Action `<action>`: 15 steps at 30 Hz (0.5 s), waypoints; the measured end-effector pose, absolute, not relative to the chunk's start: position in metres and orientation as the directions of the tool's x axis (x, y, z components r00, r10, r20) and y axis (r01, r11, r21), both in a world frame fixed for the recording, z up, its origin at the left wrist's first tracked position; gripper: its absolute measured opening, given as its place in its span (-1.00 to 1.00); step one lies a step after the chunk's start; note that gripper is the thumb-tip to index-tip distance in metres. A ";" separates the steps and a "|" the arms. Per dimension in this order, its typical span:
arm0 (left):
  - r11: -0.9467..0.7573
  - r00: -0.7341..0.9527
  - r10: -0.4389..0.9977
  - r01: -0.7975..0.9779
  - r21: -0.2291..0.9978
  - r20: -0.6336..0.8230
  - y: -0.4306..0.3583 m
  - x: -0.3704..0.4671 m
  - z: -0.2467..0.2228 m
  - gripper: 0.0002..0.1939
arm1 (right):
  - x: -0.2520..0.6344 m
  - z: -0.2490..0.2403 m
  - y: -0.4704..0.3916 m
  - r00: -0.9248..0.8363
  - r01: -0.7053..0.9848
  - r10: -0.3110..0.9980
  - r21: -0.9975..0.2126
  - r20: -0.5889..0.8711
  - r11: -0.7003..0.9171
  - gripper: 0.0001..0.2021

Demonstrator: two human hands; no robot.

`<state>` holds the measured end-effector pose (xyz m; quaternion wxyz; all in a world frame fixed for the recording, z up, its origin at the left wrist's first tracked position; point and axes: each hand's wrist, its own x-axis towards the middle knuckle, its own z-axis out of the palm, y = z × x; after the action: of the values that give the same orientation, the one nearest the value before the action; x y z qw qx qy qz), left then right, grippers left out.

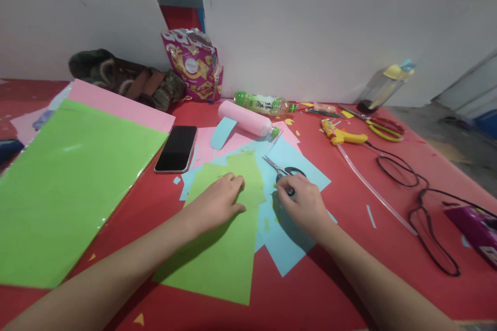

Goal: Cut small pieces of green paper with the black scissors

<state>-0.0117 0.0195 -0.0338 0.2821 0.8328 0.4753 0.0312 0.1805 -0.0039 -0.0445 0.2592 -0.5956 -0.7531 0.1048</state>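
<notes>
My left hand (223, 200) lies over a green sheet of paper (221, 264), with thumb and forefinger apart and nothing between them. The sheet's upper edge looks cut unevenly. To the right, my right hand (305, 201) has its fingers closed at the black handles of a pair of scissors (276, 164). The blades point up and left over light blue paper (285, 253), which partly lies beneath the green sheet. Beyond my hands, a bottle wrapped in pink paper (246, 119) lies on its side, a light blue rounded strip (222, 133) against it.
A phone (176, 149) and a stack of coloured paper (81, 181) lie left. On the right are a yellow glue gun (341, 134) with its cord, larger scissors (382, 128) and a clear bottle (384, 88). A green-labelled bottle (264, 104) and snack bag (196, 67) are behind.
</notes>
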 end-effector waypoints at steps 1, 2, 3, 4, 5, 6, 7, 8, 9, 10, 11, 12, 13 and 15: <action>-0.386 0.548 0.810 0.768 0.511 -0.211 0.020 -0.012 -0.035 -0.80 | 0.181 -0.044 -0.004 -0.144 0.840 0.954 -0.477 0.264 0.259 -0.87; -0.383 0.549 0.810 0.762 0.523 -0.206 0.021 -0.012 -0.036 -0.79 | 0.181 -0.044 -0.004 -0.130 0.838 0.955 -0.486 0.265 0.249 -0.87; -0.377 0.548 0.811 0.756 0.535 -0.204 0.021 -0.012 -0.037 -0.78 | 0.181 -0.044 -0.004 -0.114 0.836 0.957 -0.495 0.268 0.239 -0.87; -0.369 0.547 0.812 0.752 0.545 -0.204 0.022 -0.012 -0.038 -0.76 | 0.181 -0.044 -0.004 -0.096 0.834 0.957 -0.502 0.274 0.228 -0.88; -0.361 0.544 0.813 0.750 0.555 -0.207 0.022 -0.011 -0.038 -0.75 | 0.182 -0.044 -0.004 -0.077 0.832 0.956 -0.510 0.285 0.218 -0.88; -0.351 0.541 0.814 0.748 0.564 -0.211 0.023 -0.011 -0.039 -0.74 | 0.182 -0.044 -0.004 -0.057 0.830 0.953 -0.517 0.297 0.211 -0.89; -0.342 0.540 0.814 0.745 0.573 -0.215 0.023 -0.011 -0.039 -0.74 | 0.182 -0.044 -0.004 -0.042 0.826 0.950 -0.525 0.310 0.208 -0.89; -0.335 0.541 0.812 0.740 0.583 -0.221 0.023 -0.012 -0.039 -0.75 | 0.182 -0.044 -0.004 -0.033 0.819 0.947 -0.534 0.321 0.209 -0.90; -0.329 0.544 0.808 0.736 0.592 -0.227 0.023 -0.012 -0.038 -0.76 | 0.182 -0.044 -0.004 -0.030 0.811 0.944 -0.544 0.328 0.215 -0.90; -0.324 0.545 0.806 0.732 0.599 -0.229 0.024 -0.012 -0.037 -0.77 | 0.182 -0.043 -0.005 -0.035 0.801 0.943 -0.555 0.330 0.224 -0.90; -0.322 0.542 0.810 0.732 0.601 -0.225 0.024 -0.013 -0.036 -0.78 | 0.182 -0.043 -0.005 -0.044 0.790 0.944 -0.567 0.328 0.234 -0.90; -0.325 0.533 0.819 0.736 0.594 -0.212 0.024 -0.014 -0.035 -0.78 | 0.182 -0.042 -0.006 -0.054 0.779 0.944 -0.578 0.326 0.244 -0.90; -0.328 0.516 0.835 0.745 0.581 -0.190 0.024 -0.014 -0.033 -0.77 | 0.181 -0.042 -0.006 -0.061 0.769 0.944 -0.588 0.325 0.252 -0.90; -0.336 0.472 0.873 0.762 0.553 -0.120 0.025 -0.015 -0.031 -0.75 | 0.180 -0.040 -0.007 -0.069 0.753 0.942 -0.602 0.328 0.265 -0.90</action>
<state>-0.0148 0.0251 -0.0306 0.2790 0.8113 0.5041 0.0993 0.1801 -0.0073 -0.0405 0.3420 -0.5904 -0.7180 0.1379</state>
